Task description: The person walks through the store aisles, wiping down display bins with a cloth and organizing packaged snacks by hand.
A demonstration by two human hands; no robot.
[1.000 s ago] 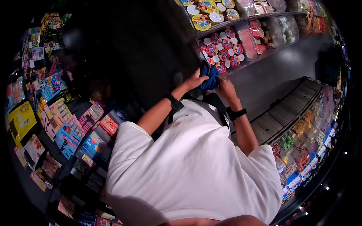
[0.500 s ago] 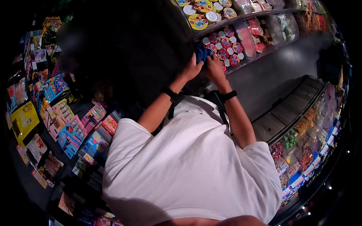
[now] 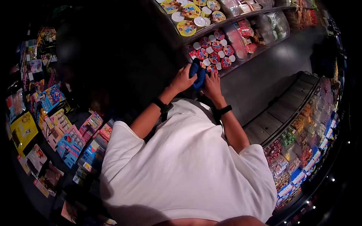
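A bunched dark blue cloth (image 3: 199,77) is held between my two hands, in front of my body. My left hand (image 3: 183,79) grips its left side with the fingers closed. On its right side, my right hand (image 3: 212,87) pinches the fabric, fingers bent over it. Just beyond the cloth is a shelf bin of red-lidded cups (image 3: 214,57), some showing white ends. Whether the cloth touches the bin I cannot tell.
Yellow-lidded tubs (image 3: 191,11) fill the shelf above. Clear bins of wrapped sweets (image 3: 277,26) continue to the right. A grey floor (image 3: 260,71) leads to a curved ledge (image 3: 281,107) with candy bins (image 3: 301,128). Packaged goods hang at left, including a yellow pack (image 3: 23,129).
Both hands and the blue cloth have come down, closer to my body, and more of the cloth shows between them. The view has shifted, so the shelves sit further left.
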